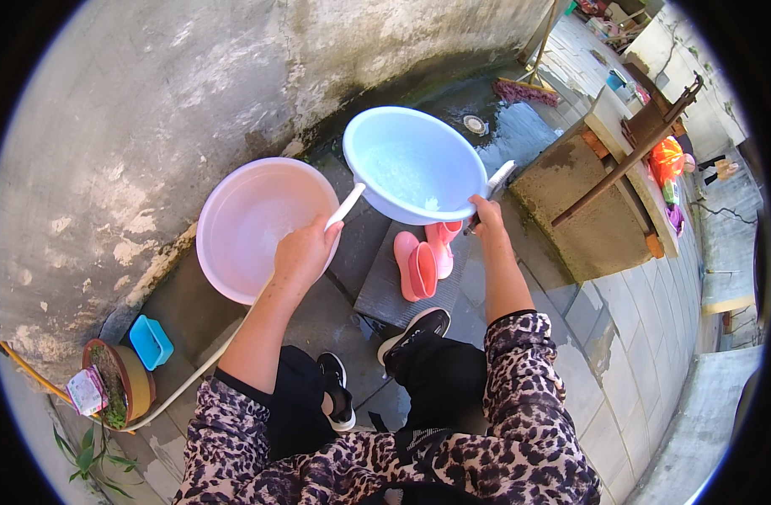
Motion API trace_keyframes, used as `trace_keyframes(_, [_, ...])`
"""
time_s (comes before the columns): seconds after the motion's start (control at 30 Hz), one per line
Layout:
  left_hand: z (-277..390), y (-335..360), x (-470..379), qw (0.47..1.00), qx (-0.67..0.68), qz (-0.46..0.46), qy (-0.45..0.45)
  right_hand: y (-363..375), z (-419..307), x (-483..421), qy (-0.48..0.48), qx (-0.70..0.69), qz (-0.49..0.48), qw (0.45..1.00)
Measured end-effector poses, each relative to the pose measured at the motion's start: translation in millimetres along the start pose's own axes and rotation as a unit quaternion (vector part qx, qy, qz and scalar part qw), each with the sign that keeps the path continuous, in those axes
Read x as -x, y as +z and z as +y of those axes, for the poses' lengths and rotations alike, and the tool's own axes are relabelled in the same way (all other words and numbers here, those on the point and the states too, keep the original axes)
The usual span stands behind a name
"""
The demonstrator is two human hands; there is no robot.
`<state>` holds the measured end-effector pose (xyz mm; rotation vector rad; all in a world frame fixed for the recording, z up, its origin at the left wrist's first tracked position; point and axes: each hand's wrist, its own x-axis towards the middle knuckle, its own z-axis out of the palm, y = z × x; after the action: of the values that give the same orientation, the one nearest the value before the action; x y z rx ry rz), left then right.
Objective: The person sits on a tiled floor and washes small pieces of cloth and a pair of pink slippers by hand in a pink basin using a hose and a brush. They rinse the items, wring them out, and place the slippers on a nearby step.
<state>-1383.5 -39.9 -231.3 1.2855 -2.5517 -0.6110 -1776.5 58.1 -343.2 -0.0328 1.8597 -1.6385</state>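
Observation:
My left hand (305, 252) grips a white hose (344, 208), whose end reaches the left rim of a light blue plastic basin (417, 164). With my right hand (486, 218) I hold that basin's near right rim and a scrubbing brush (500, 178) with white bristles, its dark handle partly hidden by the fingers. The blue basin is tilted, with water in it. To its left, a pink plastic basin (269, 227) holds water, partly behind my left hand. A pair of pink rubber boots (415, 268) stands on a grey slab below the blue basin.
A stained wall (190, 82) runs along the left. A push broom (525, 91) and a round drain cover (476, 125) are farther ahead. On the right is a concrete block structure (581, 202) with a rusty metal bar. A potted plant (130, 385) and a blue plastic container (150, 343) stand lower left.

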Motion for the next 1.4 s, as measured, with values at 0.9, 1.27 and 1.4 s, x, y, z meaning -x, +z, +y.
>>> trace_keyframes(0.9, [-11.7, 17.9, -2.5, 0.998, -0.053, 0.031, -0.008, 161.9, 20.8, 5.9, 0.157, -0.524, -0.293, 0.784])
trace_keyframes(1.27, [24.0, 1.1, -18.2, 0.992, 0.016, 0.121, 0.028, 85.7, 57.2, 17.0, 0.266, -0.138, -0.323, 0.898])
trace_keyframes(1.4, [15.2, -2.5, -24.6, 0.988, 0.032, 0.149, -0.019, 73.2, 67.1, 15.2, 0.294, -0.104, -0.32, 0.895])
